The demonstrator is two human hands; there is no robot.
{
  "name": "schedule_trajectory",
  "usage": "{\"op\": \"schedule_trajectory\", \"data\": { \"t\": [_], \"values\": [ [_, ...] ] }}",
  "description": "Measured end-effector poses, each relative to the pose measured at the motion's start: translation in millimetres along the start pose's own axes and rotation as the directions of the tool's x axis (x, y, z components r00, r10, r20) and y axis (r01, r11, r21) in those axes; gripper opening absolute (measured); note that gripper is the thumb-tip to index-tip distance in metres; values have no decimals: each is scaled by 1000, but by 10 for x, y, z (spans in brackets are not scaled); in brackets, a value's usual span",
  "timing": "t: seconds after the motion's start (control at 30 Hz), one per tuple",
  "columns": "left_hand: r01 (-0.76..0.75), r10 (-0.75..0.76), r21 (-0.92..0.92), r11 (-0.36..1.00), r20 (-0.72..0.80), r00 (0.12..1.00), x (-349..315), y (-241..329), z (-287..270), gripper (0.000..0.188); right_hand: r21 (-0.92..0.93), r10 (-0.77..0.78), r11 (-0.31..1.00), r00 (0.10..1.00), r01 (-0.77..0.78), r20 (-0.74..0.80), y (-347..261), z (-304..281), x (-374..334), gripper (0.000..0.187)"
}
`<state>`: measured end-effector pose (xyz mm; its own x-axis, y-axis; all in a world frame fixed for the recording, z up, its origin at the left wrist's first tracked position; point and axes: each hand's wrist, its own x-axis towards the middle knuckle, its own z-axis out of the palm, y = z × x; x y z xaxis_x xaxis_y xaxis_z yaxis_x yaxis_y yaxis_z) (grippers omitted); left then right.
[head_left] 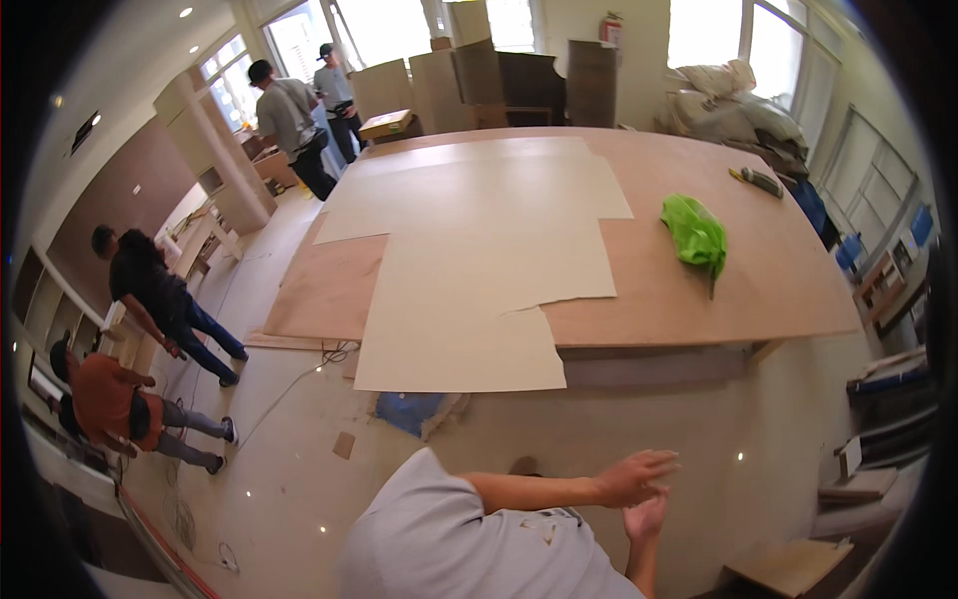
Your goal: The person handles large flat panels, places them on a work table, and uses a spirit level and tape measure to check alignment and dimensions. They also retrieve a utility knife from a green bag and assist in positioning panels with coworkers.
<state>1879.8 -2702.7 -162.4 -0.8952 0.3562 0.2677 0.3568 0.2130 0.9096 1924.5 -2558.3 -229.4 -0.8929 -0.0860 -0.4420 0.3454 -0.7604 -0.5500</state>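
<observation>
My left hand (636, 478) reaches across the front of my body, its fingers stretched out and slightly blurred. Just below it is my right hand (645, 516), raised with its fingers loosely apart and partly covered by the left. The two hands are together or nearly so, and neither shows anything held. Beyond them a large cream-coloured sheet (479, 255) lies on a wide wooden-topped table (718, 309). The sheet has stepped cut-outs at its sides and a tear at its right near edge. Its near end overhangs the table.
A crumpled green plastic bag (696, 235) and a dark handheld tool (761, 182) lie on the table's right. A carton (390, 125) stands behind its far left corner. Several people are at the left. A blue piece (409, 410) and cables lie on the floor; boards (788, 567) lie lower right.
</observation>
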Motion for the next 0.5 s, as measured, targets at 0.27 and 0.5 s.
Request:
{"op": "schedule_trajectory", "data": {
  "t": [0.27,0.5],
  "values": [
    [-609,353,183,772,673,650,672,-189,744,50,305,-223,930,974,204,28,-1268,-32,-264,63],
    [-324,-41,215,921,883,468,1250,-856,1433,24,-585,-758,650,469,485,-453,-2093,-958,-1451,26]
  ]
}}
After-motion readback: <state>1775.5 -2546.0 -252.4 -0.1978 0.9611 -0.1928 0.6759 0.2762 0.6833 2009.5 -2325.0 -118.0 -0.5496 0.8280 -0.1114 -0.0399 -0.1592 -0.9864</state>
